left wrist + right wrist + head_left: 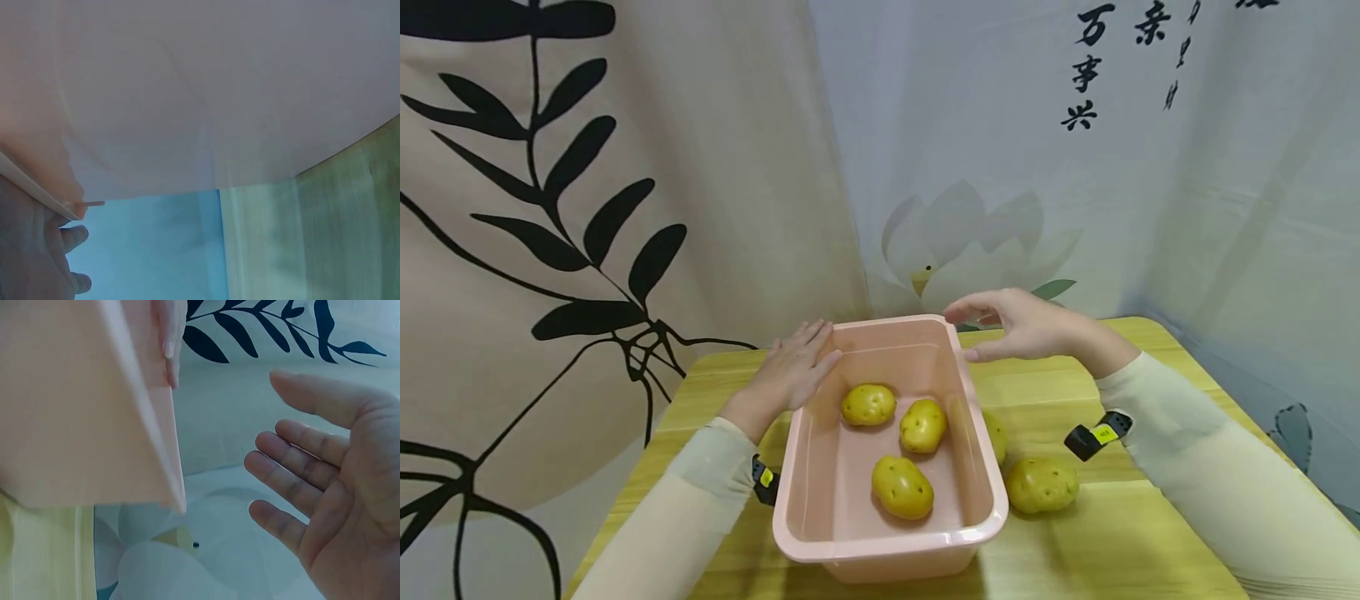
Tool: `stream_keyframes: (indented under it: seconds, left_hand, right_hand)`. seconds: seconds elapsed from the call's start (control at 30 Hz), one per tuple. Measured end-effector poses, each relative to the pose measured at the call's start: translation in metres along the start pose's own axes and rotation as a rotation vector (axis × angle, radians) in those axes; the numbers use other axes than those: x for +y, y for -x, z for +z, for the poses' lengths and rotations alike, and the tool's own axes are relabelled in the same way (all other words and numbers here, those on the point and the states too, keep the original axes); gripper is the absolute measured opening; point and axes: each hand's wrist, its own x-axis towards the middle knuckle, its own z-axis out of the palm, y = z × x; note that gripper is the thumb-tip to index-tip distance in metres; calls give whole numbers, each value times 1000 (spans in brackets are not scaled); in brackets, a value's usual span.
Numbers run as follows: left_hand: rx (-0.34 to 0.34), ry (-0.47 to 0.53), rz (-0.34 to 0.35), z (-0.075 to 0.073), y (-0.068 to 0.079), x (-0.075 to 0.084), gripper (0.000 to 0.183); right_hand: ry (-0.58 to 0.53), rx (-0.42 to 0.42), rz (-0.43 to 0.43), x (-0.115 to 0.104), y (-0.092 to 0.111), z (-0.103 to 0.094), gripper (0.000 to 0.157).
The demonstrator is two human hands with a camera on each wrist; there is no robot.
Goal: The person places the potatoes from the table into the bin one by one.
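Note:
A pink plastic bin (891, 547) stands on the table with three yellow potatoes inside: one at the far left (868, 405), one at the right (922, 426) and one nearer (902, 487). My left hand (792, 367) rests on the bin's far left rim, fingers extended; the left wrist view shows some fingertips (76, 237) beside the rim. Just off the far right corner is my right hand (1030, 329), its fingers relaxed and apart. In the right wrist view, the palm of that hand (337, 481) faces the bin wall (75, 412) with a gap between.
Two more potatoes lie on the wooden table (1120, 533) right of the bin, one in plain sight (1042, 484) and one partly hidden behind the bin wall (995, 436). A printed curtain (745, 167) hangs behind the table. Each wrist wears a small black camera.

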Motion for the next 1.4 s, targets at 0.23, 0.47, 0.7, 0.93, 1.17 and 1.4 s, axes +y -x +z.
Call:
stream_keyframes:
  seconds: [0.23,0.47,0.7,0.93,1.17,1.4]
  left_hand:
    - [9,15,-1,-3,2,-3,66]
    - [4,10,10,-4,1,-5,67]
    - [5,0,12,1,-2,-4,69]
    - [18,14,21,4,-4,-2,64]
    - [13,14,4,0,-2,-2,63]
    - [-3,-2,4,2,-2,-3,68]
  right_hand:
    - [11,76,-11,20,28,2,57]
    - [-7,129,-5,41,58,8,57]
    - [39,159,1,58,86,18,59]
    - [61,184,18,69,105,29,61]
    - [25,180,40,76,116,42,63]
    - [6,186,63,84,126,56,63]
